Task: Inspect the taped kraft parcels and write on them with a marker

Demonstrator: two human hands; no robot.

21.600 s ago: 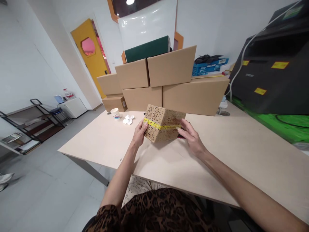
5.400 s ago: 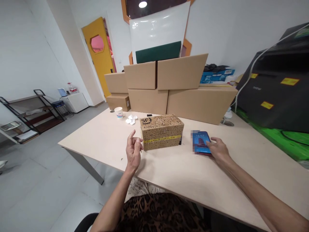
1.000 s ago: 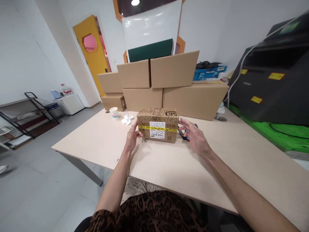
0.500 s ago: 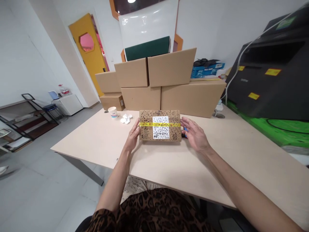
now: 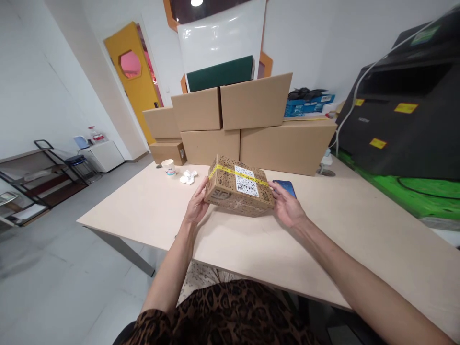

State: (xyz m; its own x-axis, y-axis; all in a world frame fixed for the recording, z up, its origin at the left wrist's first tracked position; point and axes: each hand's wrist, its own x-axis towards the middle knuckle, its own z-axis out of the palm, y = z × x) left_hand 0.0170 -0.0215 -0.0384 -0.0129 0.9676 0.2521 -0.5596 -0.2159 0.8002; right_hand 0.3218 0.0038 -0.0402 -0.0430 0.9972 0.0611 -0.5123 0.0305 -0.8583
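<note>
A small brown cardboard box with black speckles, a white label and a yellow tape strip is held tilted over the pale table. My left hand grips its left end, the fingers partly hidden by the box. At the right end, my right hand holds the corner with its fingertips near the yellow tape. Just behind the right hand lies a blue-screened phone, partly covered by the fingers.
Large cardboard boxes are stacked along the table's back, a dark green box on top. A paper cup and crumpled white tissue sit at the back left. Right of the table stands a big black machine.
The box has turned and tilted, so its left end and lower side now show. My right hand has closed in on its right end, and more of the phone is uncovered.
</note>
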